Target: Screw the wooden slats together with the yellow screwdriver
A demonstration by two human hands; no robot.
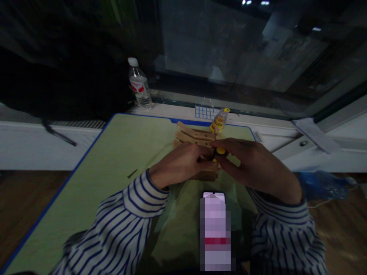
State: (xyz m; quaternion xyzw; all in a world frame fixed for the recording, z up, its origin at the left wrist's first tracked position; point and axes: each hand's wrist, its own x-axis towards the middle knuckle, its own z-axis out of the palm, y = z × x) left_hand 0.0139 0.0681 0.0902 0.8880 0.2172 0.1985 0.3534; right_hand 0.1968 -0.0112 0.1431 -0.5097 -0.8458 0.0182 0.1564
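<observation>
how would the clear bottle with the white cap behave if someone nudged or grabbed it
The clear bottle is tall and narrow, so a push near its white cap would probably tip it. Its see-through walls look like thin plastic, so they may give when squeezed. With the cap on, it likely wouldn't spill much.

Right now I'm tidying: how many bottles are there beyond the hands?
2: a white-capped bottle on the windowsill at left, and a yellow-trimmed bottle behind the wooden pieces. Dark areas may hide more.
</observation>
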